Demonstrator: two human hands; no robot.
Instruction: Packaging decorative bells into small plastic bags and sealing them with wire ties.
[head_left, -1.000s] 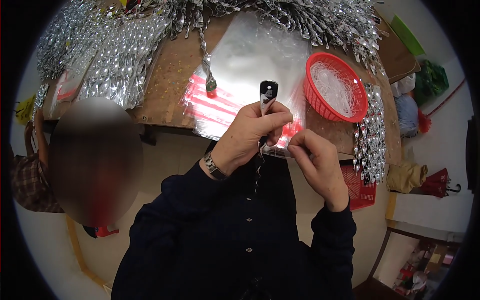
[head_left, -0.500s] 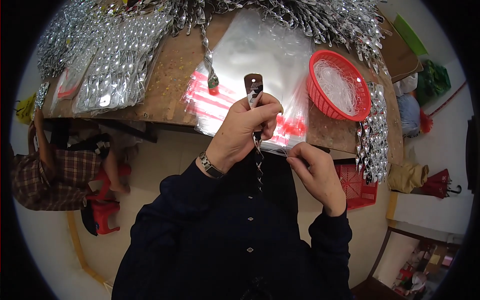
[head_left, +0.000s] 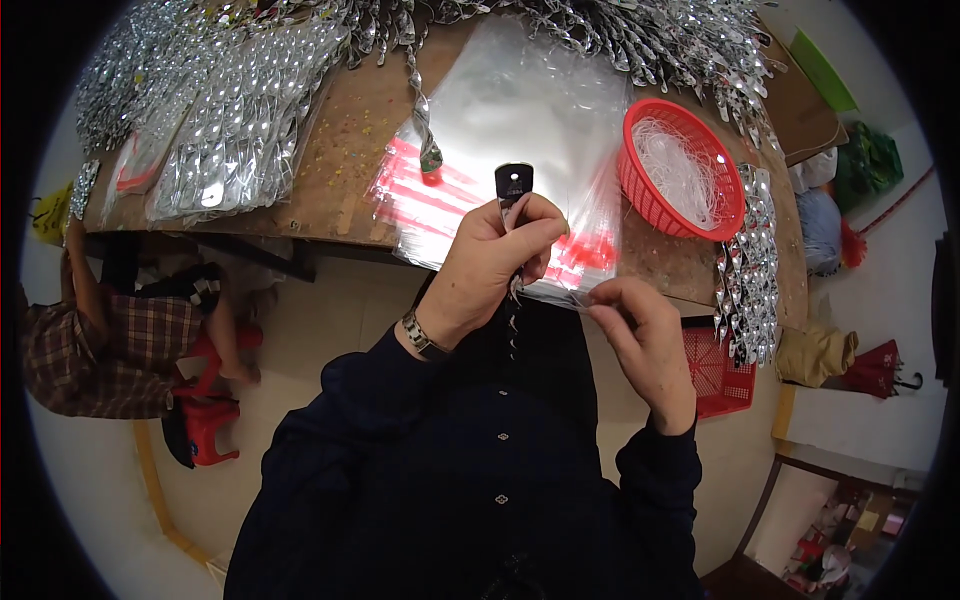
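Brown wood is the bench (head_left: 345, 130), which I watch from far away. On it lies a stack of clear plastic bags (head_left: 520, 100) with red bands at the near end; to its left, a flat packed group of silver spirals (head_left: 240, 120). Just beside the bags, at right, sits a red basket (head_left: 645, 180) with whitish thread inside. Smaller are the hands, apart from each other. I see the left hand (head_left: 485, 262) pinching a dark twisted strip (head_left: 514, 178) above the bags' near edge — flat holed end up, spiral tail hanging below. The right hand (head_left: 645, 335) has thumb and index finger pressed together, by fine clear strands (head_left: 578, 301) — whether it grips them, I cannot tell.
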